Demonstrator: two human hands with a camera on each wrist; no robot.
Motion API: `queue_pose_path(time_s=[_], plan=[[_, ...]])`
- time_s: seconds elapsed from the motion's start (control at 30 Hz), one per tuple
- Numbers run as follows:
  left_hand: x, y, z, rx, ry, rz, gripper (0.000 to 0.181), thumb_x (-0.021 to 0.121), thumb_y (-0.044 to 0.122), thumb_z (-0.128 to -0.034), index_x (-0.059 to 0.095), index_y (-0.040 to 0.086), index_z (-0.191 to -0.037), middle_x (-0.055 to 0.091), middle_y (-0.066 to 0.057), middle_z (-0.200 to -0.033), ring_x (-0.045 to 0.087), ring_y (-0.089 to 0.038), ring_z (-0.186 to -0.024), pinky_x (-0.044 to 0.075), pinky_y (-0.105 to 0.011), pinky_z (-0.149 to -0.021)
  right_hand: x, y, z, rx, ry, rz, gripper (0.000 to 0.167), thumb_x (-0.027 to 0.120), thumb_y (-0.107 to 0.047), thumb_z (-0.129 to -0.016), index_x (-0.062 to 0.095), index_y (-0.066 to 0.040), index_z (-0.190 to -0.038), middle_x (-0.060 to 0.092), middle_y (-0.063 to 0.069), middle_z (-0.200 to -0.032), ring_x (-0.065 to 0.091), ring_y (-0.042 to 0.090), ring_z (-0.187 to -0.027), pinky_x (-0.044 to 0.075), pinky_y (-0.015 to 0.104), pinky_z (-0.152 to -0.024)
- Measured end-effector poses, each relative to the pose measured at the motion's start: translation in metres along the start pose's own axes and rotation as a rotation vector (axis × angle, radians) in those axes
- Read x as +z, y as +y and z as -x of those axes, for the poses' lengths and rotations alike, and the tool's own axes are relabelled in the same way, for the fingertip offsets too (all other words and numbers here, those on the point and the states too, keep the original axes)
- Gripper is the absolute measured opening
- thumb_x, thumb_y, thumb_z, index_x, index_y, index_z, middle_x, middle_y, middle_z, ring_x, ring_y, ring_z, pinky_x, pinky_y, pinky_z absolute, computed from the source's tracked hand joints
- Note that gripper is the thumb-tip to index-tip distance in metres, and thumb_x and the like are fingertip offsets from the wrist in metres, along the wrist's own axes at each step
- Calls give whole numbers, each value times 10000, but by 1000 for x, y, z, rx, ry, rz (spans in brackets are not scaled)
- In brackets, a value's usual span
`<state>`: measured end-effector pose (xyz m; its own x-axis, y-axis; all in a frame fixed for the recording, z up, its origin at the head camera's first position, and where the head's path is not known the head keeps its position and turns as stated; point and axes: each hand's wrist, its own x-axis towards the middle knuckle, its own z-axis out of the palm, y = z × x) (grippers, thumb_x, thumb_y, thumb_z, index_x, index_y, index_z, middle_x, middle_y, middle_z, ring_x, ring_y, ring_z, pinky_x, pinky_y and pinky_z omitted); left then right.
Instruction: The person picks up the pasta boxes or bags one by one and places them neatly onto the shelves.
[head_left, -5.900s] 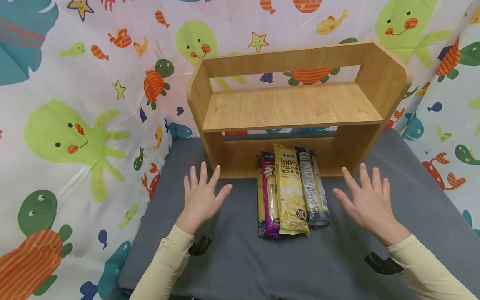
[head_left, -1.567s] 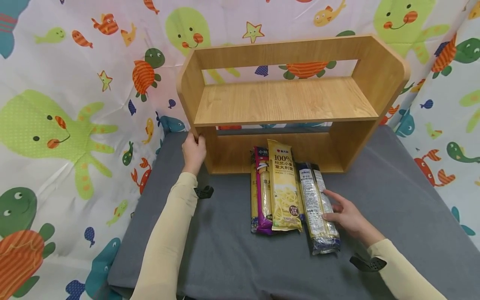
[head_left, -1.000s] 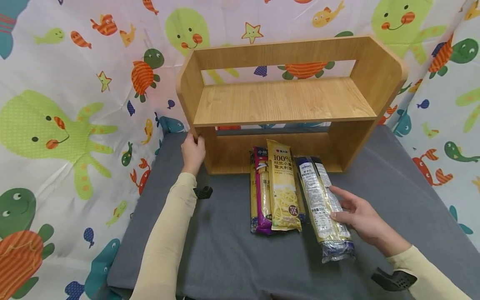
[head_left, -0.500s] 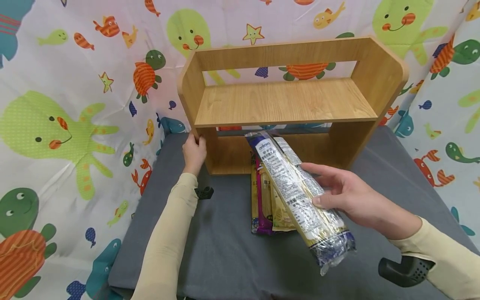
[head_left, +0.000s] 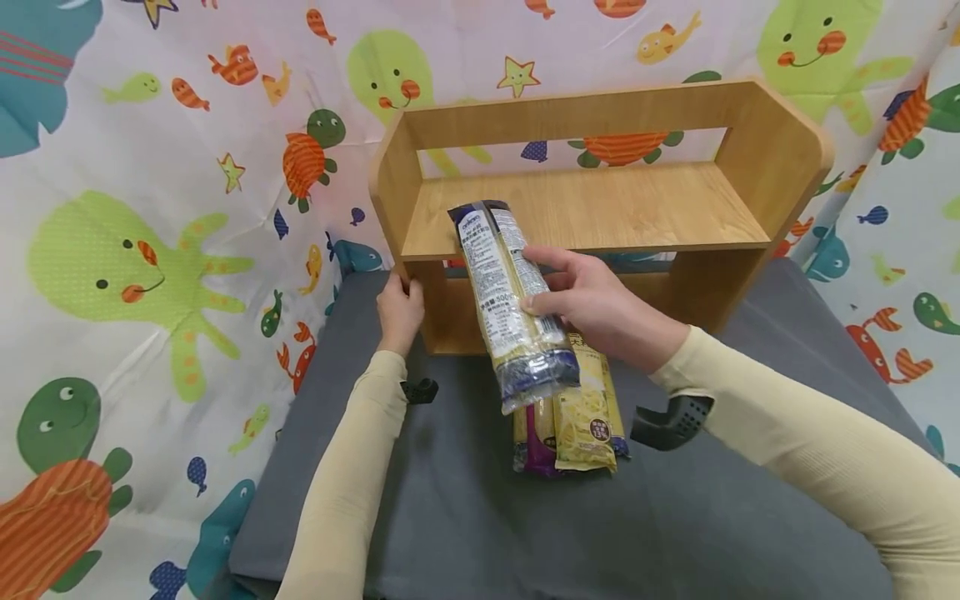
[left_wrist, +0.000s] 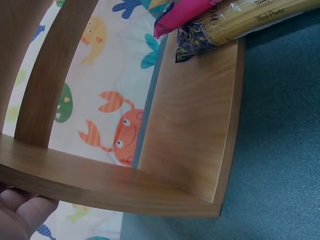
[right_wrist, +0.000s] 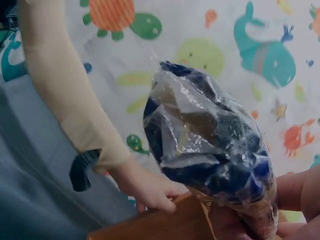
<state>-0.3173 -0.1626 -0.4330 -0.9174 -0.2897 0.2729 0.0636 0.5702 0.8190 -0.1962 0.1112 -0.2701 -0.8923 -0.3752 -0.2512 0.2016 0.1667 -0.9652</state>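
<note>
Head view: the right hand (head_left: 600, 312) pinches a spaghetti packet (head_left: 495, 308) with blue ends and a white printed label, thumb on the label face and forefinger at its right edge. The packet is held tilted in front of the wooden shelf unit (head_left: 607, 208), left of its middle; its top end overlaps the upper board in this view, and contact with the board cannot be told. The left hand (head_left: 400, 312) grips the front edge of the unit's left side panel. Below the held packet, a yellow pasta packet (head_left: 585, 421) and a purple-edged pasta packet (head_left: 537, 442) lie side by side on the grey cloth (head_left: 450, 525), their far ends hidden. A black wrist device (head_left: 672, 423) sits beneath the right cuff.

Left wrist view: fingers of the left hand show at lower left, against the panel's edge. A clear pasta packet (left_wrist: 240, 27) with a dark blue end lies over the lower board, beside a bright pink packet end. A sea-animal curtain (left_wrist: 95, 165) shows behind.

Right wrist view: the held packet's crinkled blue end fills the centre. Right-hand digits press it from both sides; the left hand is at the wood beyond.
</note>
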Motion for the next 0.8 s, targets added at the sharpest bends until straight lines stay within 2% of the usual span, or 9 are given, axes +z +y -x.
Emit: queue_pose_path(time_s=[0.1, 0.23, 0.37, 0.5, 0.67, 0.73, 0.8], plan=[[0, -2, -1, 10, 8, 4, 376, 498, 211, -1045, 561, 43, -1376, 677, -205, -1324, 693, -380, -1128, 549, -548, -965, 11, -5, -28, 23, 53, -6, 735, 580, -1, -998, 264, -212, -1628, 443, 210, -1480, 564, 321, -1216, 541, 389, -934], [1, -3, -1, 19, 5, -2, 386, 496, 203, -1042, 554, 56, -1394, 677, -204, -1327, 696, -377, -1140, 550, -545, -963, 20, -10, -59, 28, 84, -9, 721, 565, -7, -1005, 267, -221, -1627, 422, 187, -1513, 533, 329, -1273, 489, 482, -1055], [0, 0, -1, 46, 8, -12, 385, 485, 199, -1041, 558, 62, -1393, 690, -209, -1300, 707, -383, -1115, 558, -544, -941, 27, -19, -80, 23, 100, -82, 698, 542, 5, -1016, 270, -209, -1623, 401, 166, -1535, 521, 313, -1301, 472, 480, -1089], [-1, 1, -3, 60, 21, -28, 359, 493, 184, -1056, 565, 53, -1382, 702, -231, -1262, 719, -397, -1065, 562, -544, -911, 34, -27, -100, 13, 130, -114, 664, 546, 10, -1013, 322, -189, -1605, 402, 132, -1558, 535, 260, -1246, 512, 383, -1015], [-2, 1, -1, 13, -17, -53, 413, 527, 283, -1062, 536, 86, -1425, 685, -192, -1321, 705, -375, -1122, 553, -521, -958, 41, -32, -120, 16, 136, -135, 629, 542, 12, -1012, 368, -173, -1588, 404, 112, -1567, 525, 193, -1046, 464, 228, -752], [-3, 1, -1, 0, -36, -74, 441, 508, 325, -1062, 517, 108, -1446, 675, -174, -1343, 695, -374, -1140, 548, -525, -966, 43, -32, -128, 13, 125, -134, 627, 534, 14, -1015, 363, -168, -1590, 399, 111, -1573, 517, 182, -1012, 453, 212, -719], [-4, 1, -1, 4, -48, -98, 461, 477, 346, -1070, 493, 118, -1470, 672, -175, -1342, 699, -380, -1106, 554, -527, -936, 44, -34, -134, 8, 101, -140, 635, 519, 25, -1017, 346, -162, -1597, 379, 108, -1592, 537, 191, -1057, 502, 214, -781]])
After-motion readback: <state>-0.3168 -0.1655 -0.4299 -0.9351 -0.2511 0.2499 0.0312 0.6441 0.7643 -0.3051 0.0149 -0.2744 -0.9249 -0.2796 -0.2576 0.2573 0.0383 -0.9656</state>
